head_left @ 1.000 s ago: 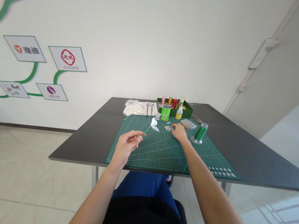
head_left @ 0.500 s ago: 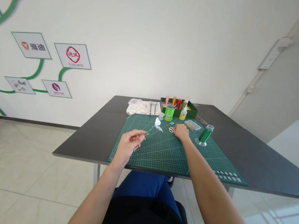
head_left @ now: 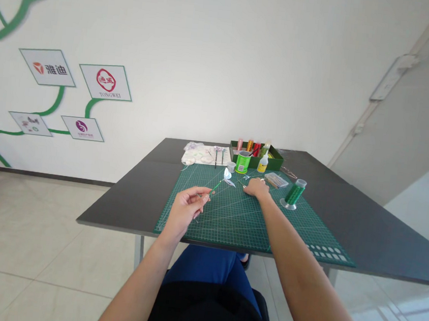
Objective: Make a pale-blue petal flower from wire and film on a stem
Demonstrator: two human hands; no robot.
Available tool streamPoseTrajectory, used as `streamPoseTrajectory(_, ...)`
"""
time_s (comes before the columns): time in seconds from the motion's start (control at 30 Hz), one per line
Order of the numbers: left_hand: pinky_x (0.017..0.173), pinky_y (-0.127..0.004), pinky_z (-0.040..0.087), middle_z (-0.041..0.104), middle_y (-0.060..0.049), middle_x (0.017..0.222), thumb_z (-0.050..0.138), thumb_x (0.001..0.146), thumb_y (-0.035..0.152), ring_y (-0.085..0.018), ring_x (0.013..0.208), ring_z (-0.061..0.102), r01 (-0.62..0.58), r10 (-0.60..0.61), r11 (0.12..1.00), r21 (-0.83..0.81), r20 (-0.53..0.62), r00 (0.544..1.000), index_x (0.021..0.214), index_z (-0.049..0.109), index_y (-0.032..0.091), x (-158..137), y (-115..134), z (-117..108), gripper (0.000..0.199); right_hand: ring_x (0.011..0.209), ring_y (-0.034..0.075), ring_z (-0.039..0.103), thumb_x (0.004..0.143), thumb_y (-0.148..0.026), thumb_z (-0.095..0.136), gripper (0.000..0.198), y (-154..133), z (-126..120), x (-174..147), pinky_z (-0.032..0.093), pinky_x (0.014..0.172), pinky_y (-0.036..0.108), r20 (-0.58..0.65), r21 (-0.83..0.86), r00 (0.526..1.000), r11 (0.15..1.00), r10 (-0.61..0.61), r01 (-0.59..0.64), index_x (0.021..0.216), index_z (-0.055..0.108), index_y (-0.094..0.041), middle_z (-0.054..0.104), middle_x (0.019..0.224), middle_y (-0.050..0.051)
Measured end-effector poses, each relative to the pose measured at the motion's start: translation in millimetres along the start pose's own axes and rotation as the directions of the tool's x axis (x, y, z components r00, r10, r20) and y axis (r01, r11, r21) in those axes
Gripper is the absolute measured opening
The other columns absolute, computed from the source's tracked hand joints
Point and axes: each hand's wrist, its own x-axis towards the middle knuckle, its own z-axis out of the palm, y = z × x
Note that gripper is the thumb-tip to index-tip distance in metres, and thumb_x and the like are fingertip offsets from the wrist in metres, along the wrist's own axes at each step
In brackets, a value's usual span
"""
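Between the thumb and fingers of my left hand (head_left: 190, 204) is the green-wrapped stem of an artificial flower (head_left: 227, 175). Its pale bluish-white petals point away from me, above the green cutting mat (head_left: 227, 223). My right hand (head_left: 256, 188) is down on the mat, its fingers closed over the handles of a pair of small scissors (head_left: 243, 185). Most of the scissors are hidden under that hand; the blades point left. Just beyond the right hand lies a small pale petal piece (head_left: 246, 177).
Right of my right hand stand a clear flat case (head_left: 276, 180) and a spool of green thread (head_left: 295, 193). Behind are a green tin (head_left: 242, 162), a glue bottle (head_left: 263, 162), a small white cup (head_left: 231, 167), a green box (head_left: 274, 163) of thread spools and a white cloth (head_left: 199, 155).
My right hand has shifted slightly left and now covers the scissors' handles, which showed beside it before. My left hand holds the flower almost still.
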Motion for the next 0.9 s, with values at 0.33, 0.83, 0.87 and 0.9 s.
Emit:
streamPoseTrajectory(0.33,0.036,-0.017,0.023,0.065,-0.001,0.066,0.086,0.065,0.032,-0.003,0.04,0.04,0.036,-0.036,0.998,-0.053,-0.003,0.999,0.094,0.077,0.013,-4.6,1.4,4.8,0.036,0.134,0.039,0.052,0.068,-0.012,0.075,0.057,-1.2,-10.7,-9.9,0.048,0.1,0.046,0.109,-0.147,0.992,0.986,-0.065,0.081,0.125,0.068,-0.008,0.062,0.133,0.026)
streamPoseTrajectory(0.83,0.038,-0.016,0.023,0.064,-0.001,0.065,0.085,0.066,0.034,-0.004,0.044,0.04,0.05,-0.051,0.999,-0.007,-0.118,0.992,0.095,0.077,0.014,-12.1,-14.7,1.8,0.035,0.116,0.031,0.063,0.089,-0.018,0.057,0.027,34.8,4.7,-75.0,0.049,0.091,0.033,-0.156,-0.031,0.983,0.996,-0.092,0.088,0.106,0.076,-0.007,0.069,0.119,0.022)
streamPoseTrajectory(0.87,0.038,-0.016,0.023,0.063,0.0,0.064,0.085,0.067,0.034,-0.004,0.044,0.04,0.049,-0.049,0.999,-0.002,-0.117,0.992,0.094,0.077,0.014,-11.9,-14.4,2.0,0.035,0.113,0.03,0.064,0.089,-0.02,0.058,0.025,40.6,6.4,-80.6,0.048,0.09,0.032,-0.179,0.015,0.981,0.996,-0.081,0.085,0.1,0.077,-0.008,0.07,0.116,0.021)
streamPoseTrajectory(0.9,0.038,-0.016,0.023,0.063,0.0,0.064,0.085,0.067,0.034,-0.004,0.044,0.04,0.047,-0.047,0.999,0.0,-0.116,0.992,0.094,0.077,0.014,-11.7,-13.9,2.3,0.035,0.108,0.029,0.066,0.088,-0.022,0.059,0.023,46.4,8.4,-87.1,0.048,0.09,0.032,-0.208,0.093,0.976,0.992,-0.061,0.082,0.095,0.078,-0.01,0.071,0.113,0.019)
